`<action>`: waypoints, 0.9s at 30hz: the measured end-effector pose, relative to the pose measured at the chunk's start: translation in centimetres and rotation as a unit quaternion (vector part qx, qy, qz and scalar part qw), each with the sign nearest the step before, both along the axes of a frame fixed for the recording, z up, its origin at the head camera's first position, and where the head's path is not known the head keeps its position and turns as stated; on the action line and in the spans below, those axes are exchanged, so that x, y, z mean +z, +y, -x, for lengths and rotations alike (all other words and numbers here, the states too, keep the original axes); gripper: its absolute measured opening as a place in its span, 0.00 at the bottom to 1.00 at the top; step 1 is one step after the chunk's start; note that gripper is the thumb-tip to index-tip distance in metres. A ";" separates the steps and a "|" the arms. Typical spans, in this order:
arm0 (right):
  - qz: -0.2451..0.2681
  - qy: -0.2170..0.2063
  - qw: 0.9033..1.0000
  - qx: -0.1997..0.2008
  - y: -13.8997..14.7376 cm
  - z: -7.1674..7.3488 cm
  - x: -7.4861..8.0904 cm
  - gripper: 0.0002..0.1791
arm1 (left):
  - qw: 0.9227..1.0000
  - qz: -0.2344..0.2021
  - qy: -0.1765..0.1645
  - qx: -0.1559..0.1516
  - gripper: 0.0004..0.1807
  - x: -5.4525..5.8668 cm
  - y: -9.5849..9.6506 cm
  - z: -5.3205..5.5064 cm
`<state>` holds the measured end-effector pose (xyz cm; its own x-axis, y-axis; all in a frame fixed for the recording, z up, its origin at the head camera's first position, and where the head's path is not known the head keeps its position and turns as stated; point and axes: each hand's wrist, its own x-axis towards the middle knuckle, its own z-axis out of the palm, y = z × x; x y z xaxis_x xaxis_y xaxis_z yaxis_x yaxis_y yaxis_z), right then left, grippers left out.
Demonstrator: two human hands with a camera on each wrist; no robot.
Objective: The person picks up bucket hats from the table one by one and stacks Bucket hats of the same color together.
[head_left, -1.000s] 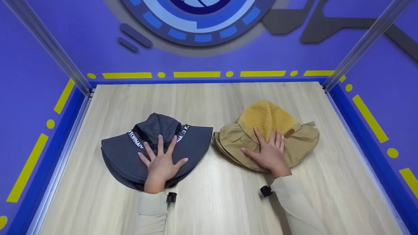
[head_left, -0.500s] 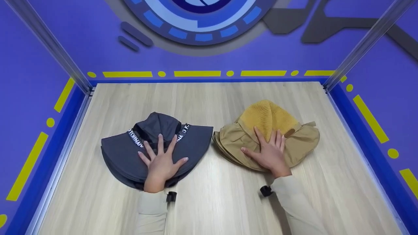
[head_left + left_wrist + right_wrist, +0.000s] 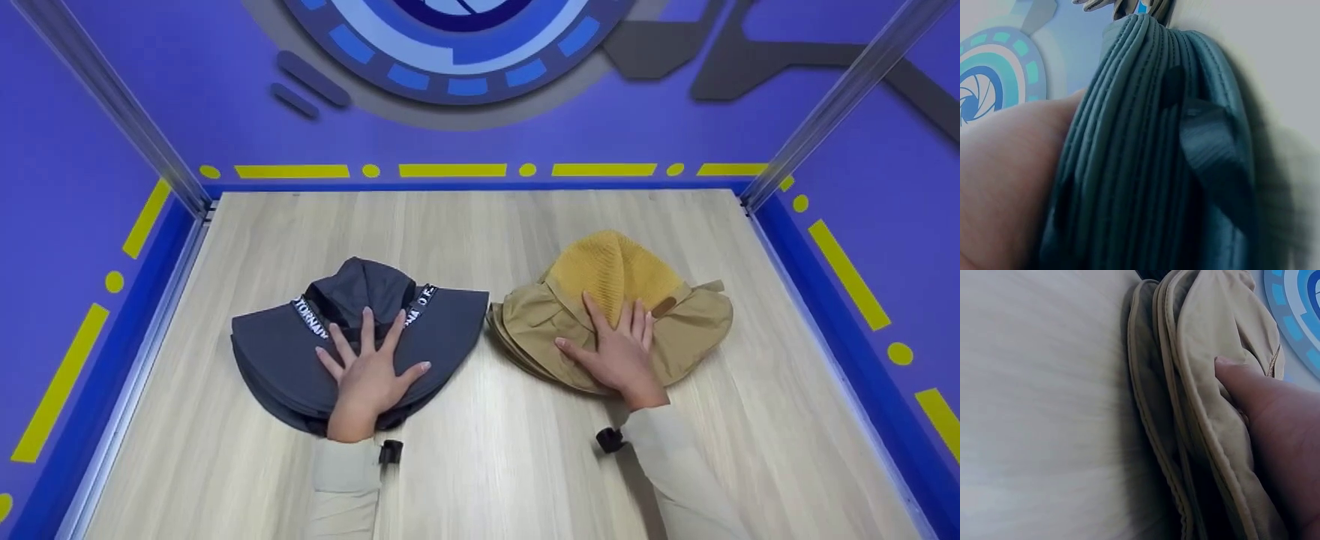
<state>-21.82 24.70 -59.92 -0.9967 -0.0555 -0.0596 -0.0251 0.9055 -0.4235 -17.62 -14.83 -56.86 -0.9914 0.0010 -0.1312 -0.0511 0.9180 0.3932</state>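
Note:
A dark grey bucket hat with white-lettered black tape lies folded flat on the left of the table. My left hand rests on its brim with fingers spread and straight. In the left wrist view the brim's stacked, stitched layers show edge-on, with a dark strap hanging from them. Right of it lies a khaki sun hat with a mustard ribbed crown and a small brown tag. Across its brim my right hand lies with fingers extended. The right wrist view shows my thumb against the khaki cloth.
Both hats lie on a pale wood-grain table, their brims meeting near its middle. Blue-purple panels with yellow dashes and metal posts enclose the back and sides. A small black device sits by the right cuff.
Both hands stay in place on the hats. The left hand and wrist show only a very slight shift to the left.

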 end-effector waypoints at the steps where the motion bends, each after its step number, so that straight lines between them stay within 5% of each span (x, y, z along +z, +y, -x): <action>1: 0.001 -0.001 1.000 0.000 0.0 0.0 0.0 0.56 | 1.000 0.001 -0.001 -0.001 0.50 0.0 0.0 0.0; 15: 0.045 0.018 0.999 0.001 0.7 0.2 0.9 0.54 | 1.000 0.007 -0.009 0.002 0.48 1.6 0.3 0.7; 20: 0.056 0.041 0.998 0.000 0.9 0.3 1.6 0.55 | 1.000 0.014 0.013 0.001 0.45 2.8 1.1 0.9; 27: 0.048 0.087 0.995 -0.020 0.6 0.3 3.3 0.61 | 0.997 0.026 0.061 -0.037 0.41 5.0 2.4 2.4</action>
<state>-22.08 25.33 -56.57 -0.9930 -0.0123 0.1175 -0.0699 0.8627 -0.5009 -20.04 -12.40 -51.88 -0.9974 0.0713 -0.0107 0.0633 0.9369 0.3439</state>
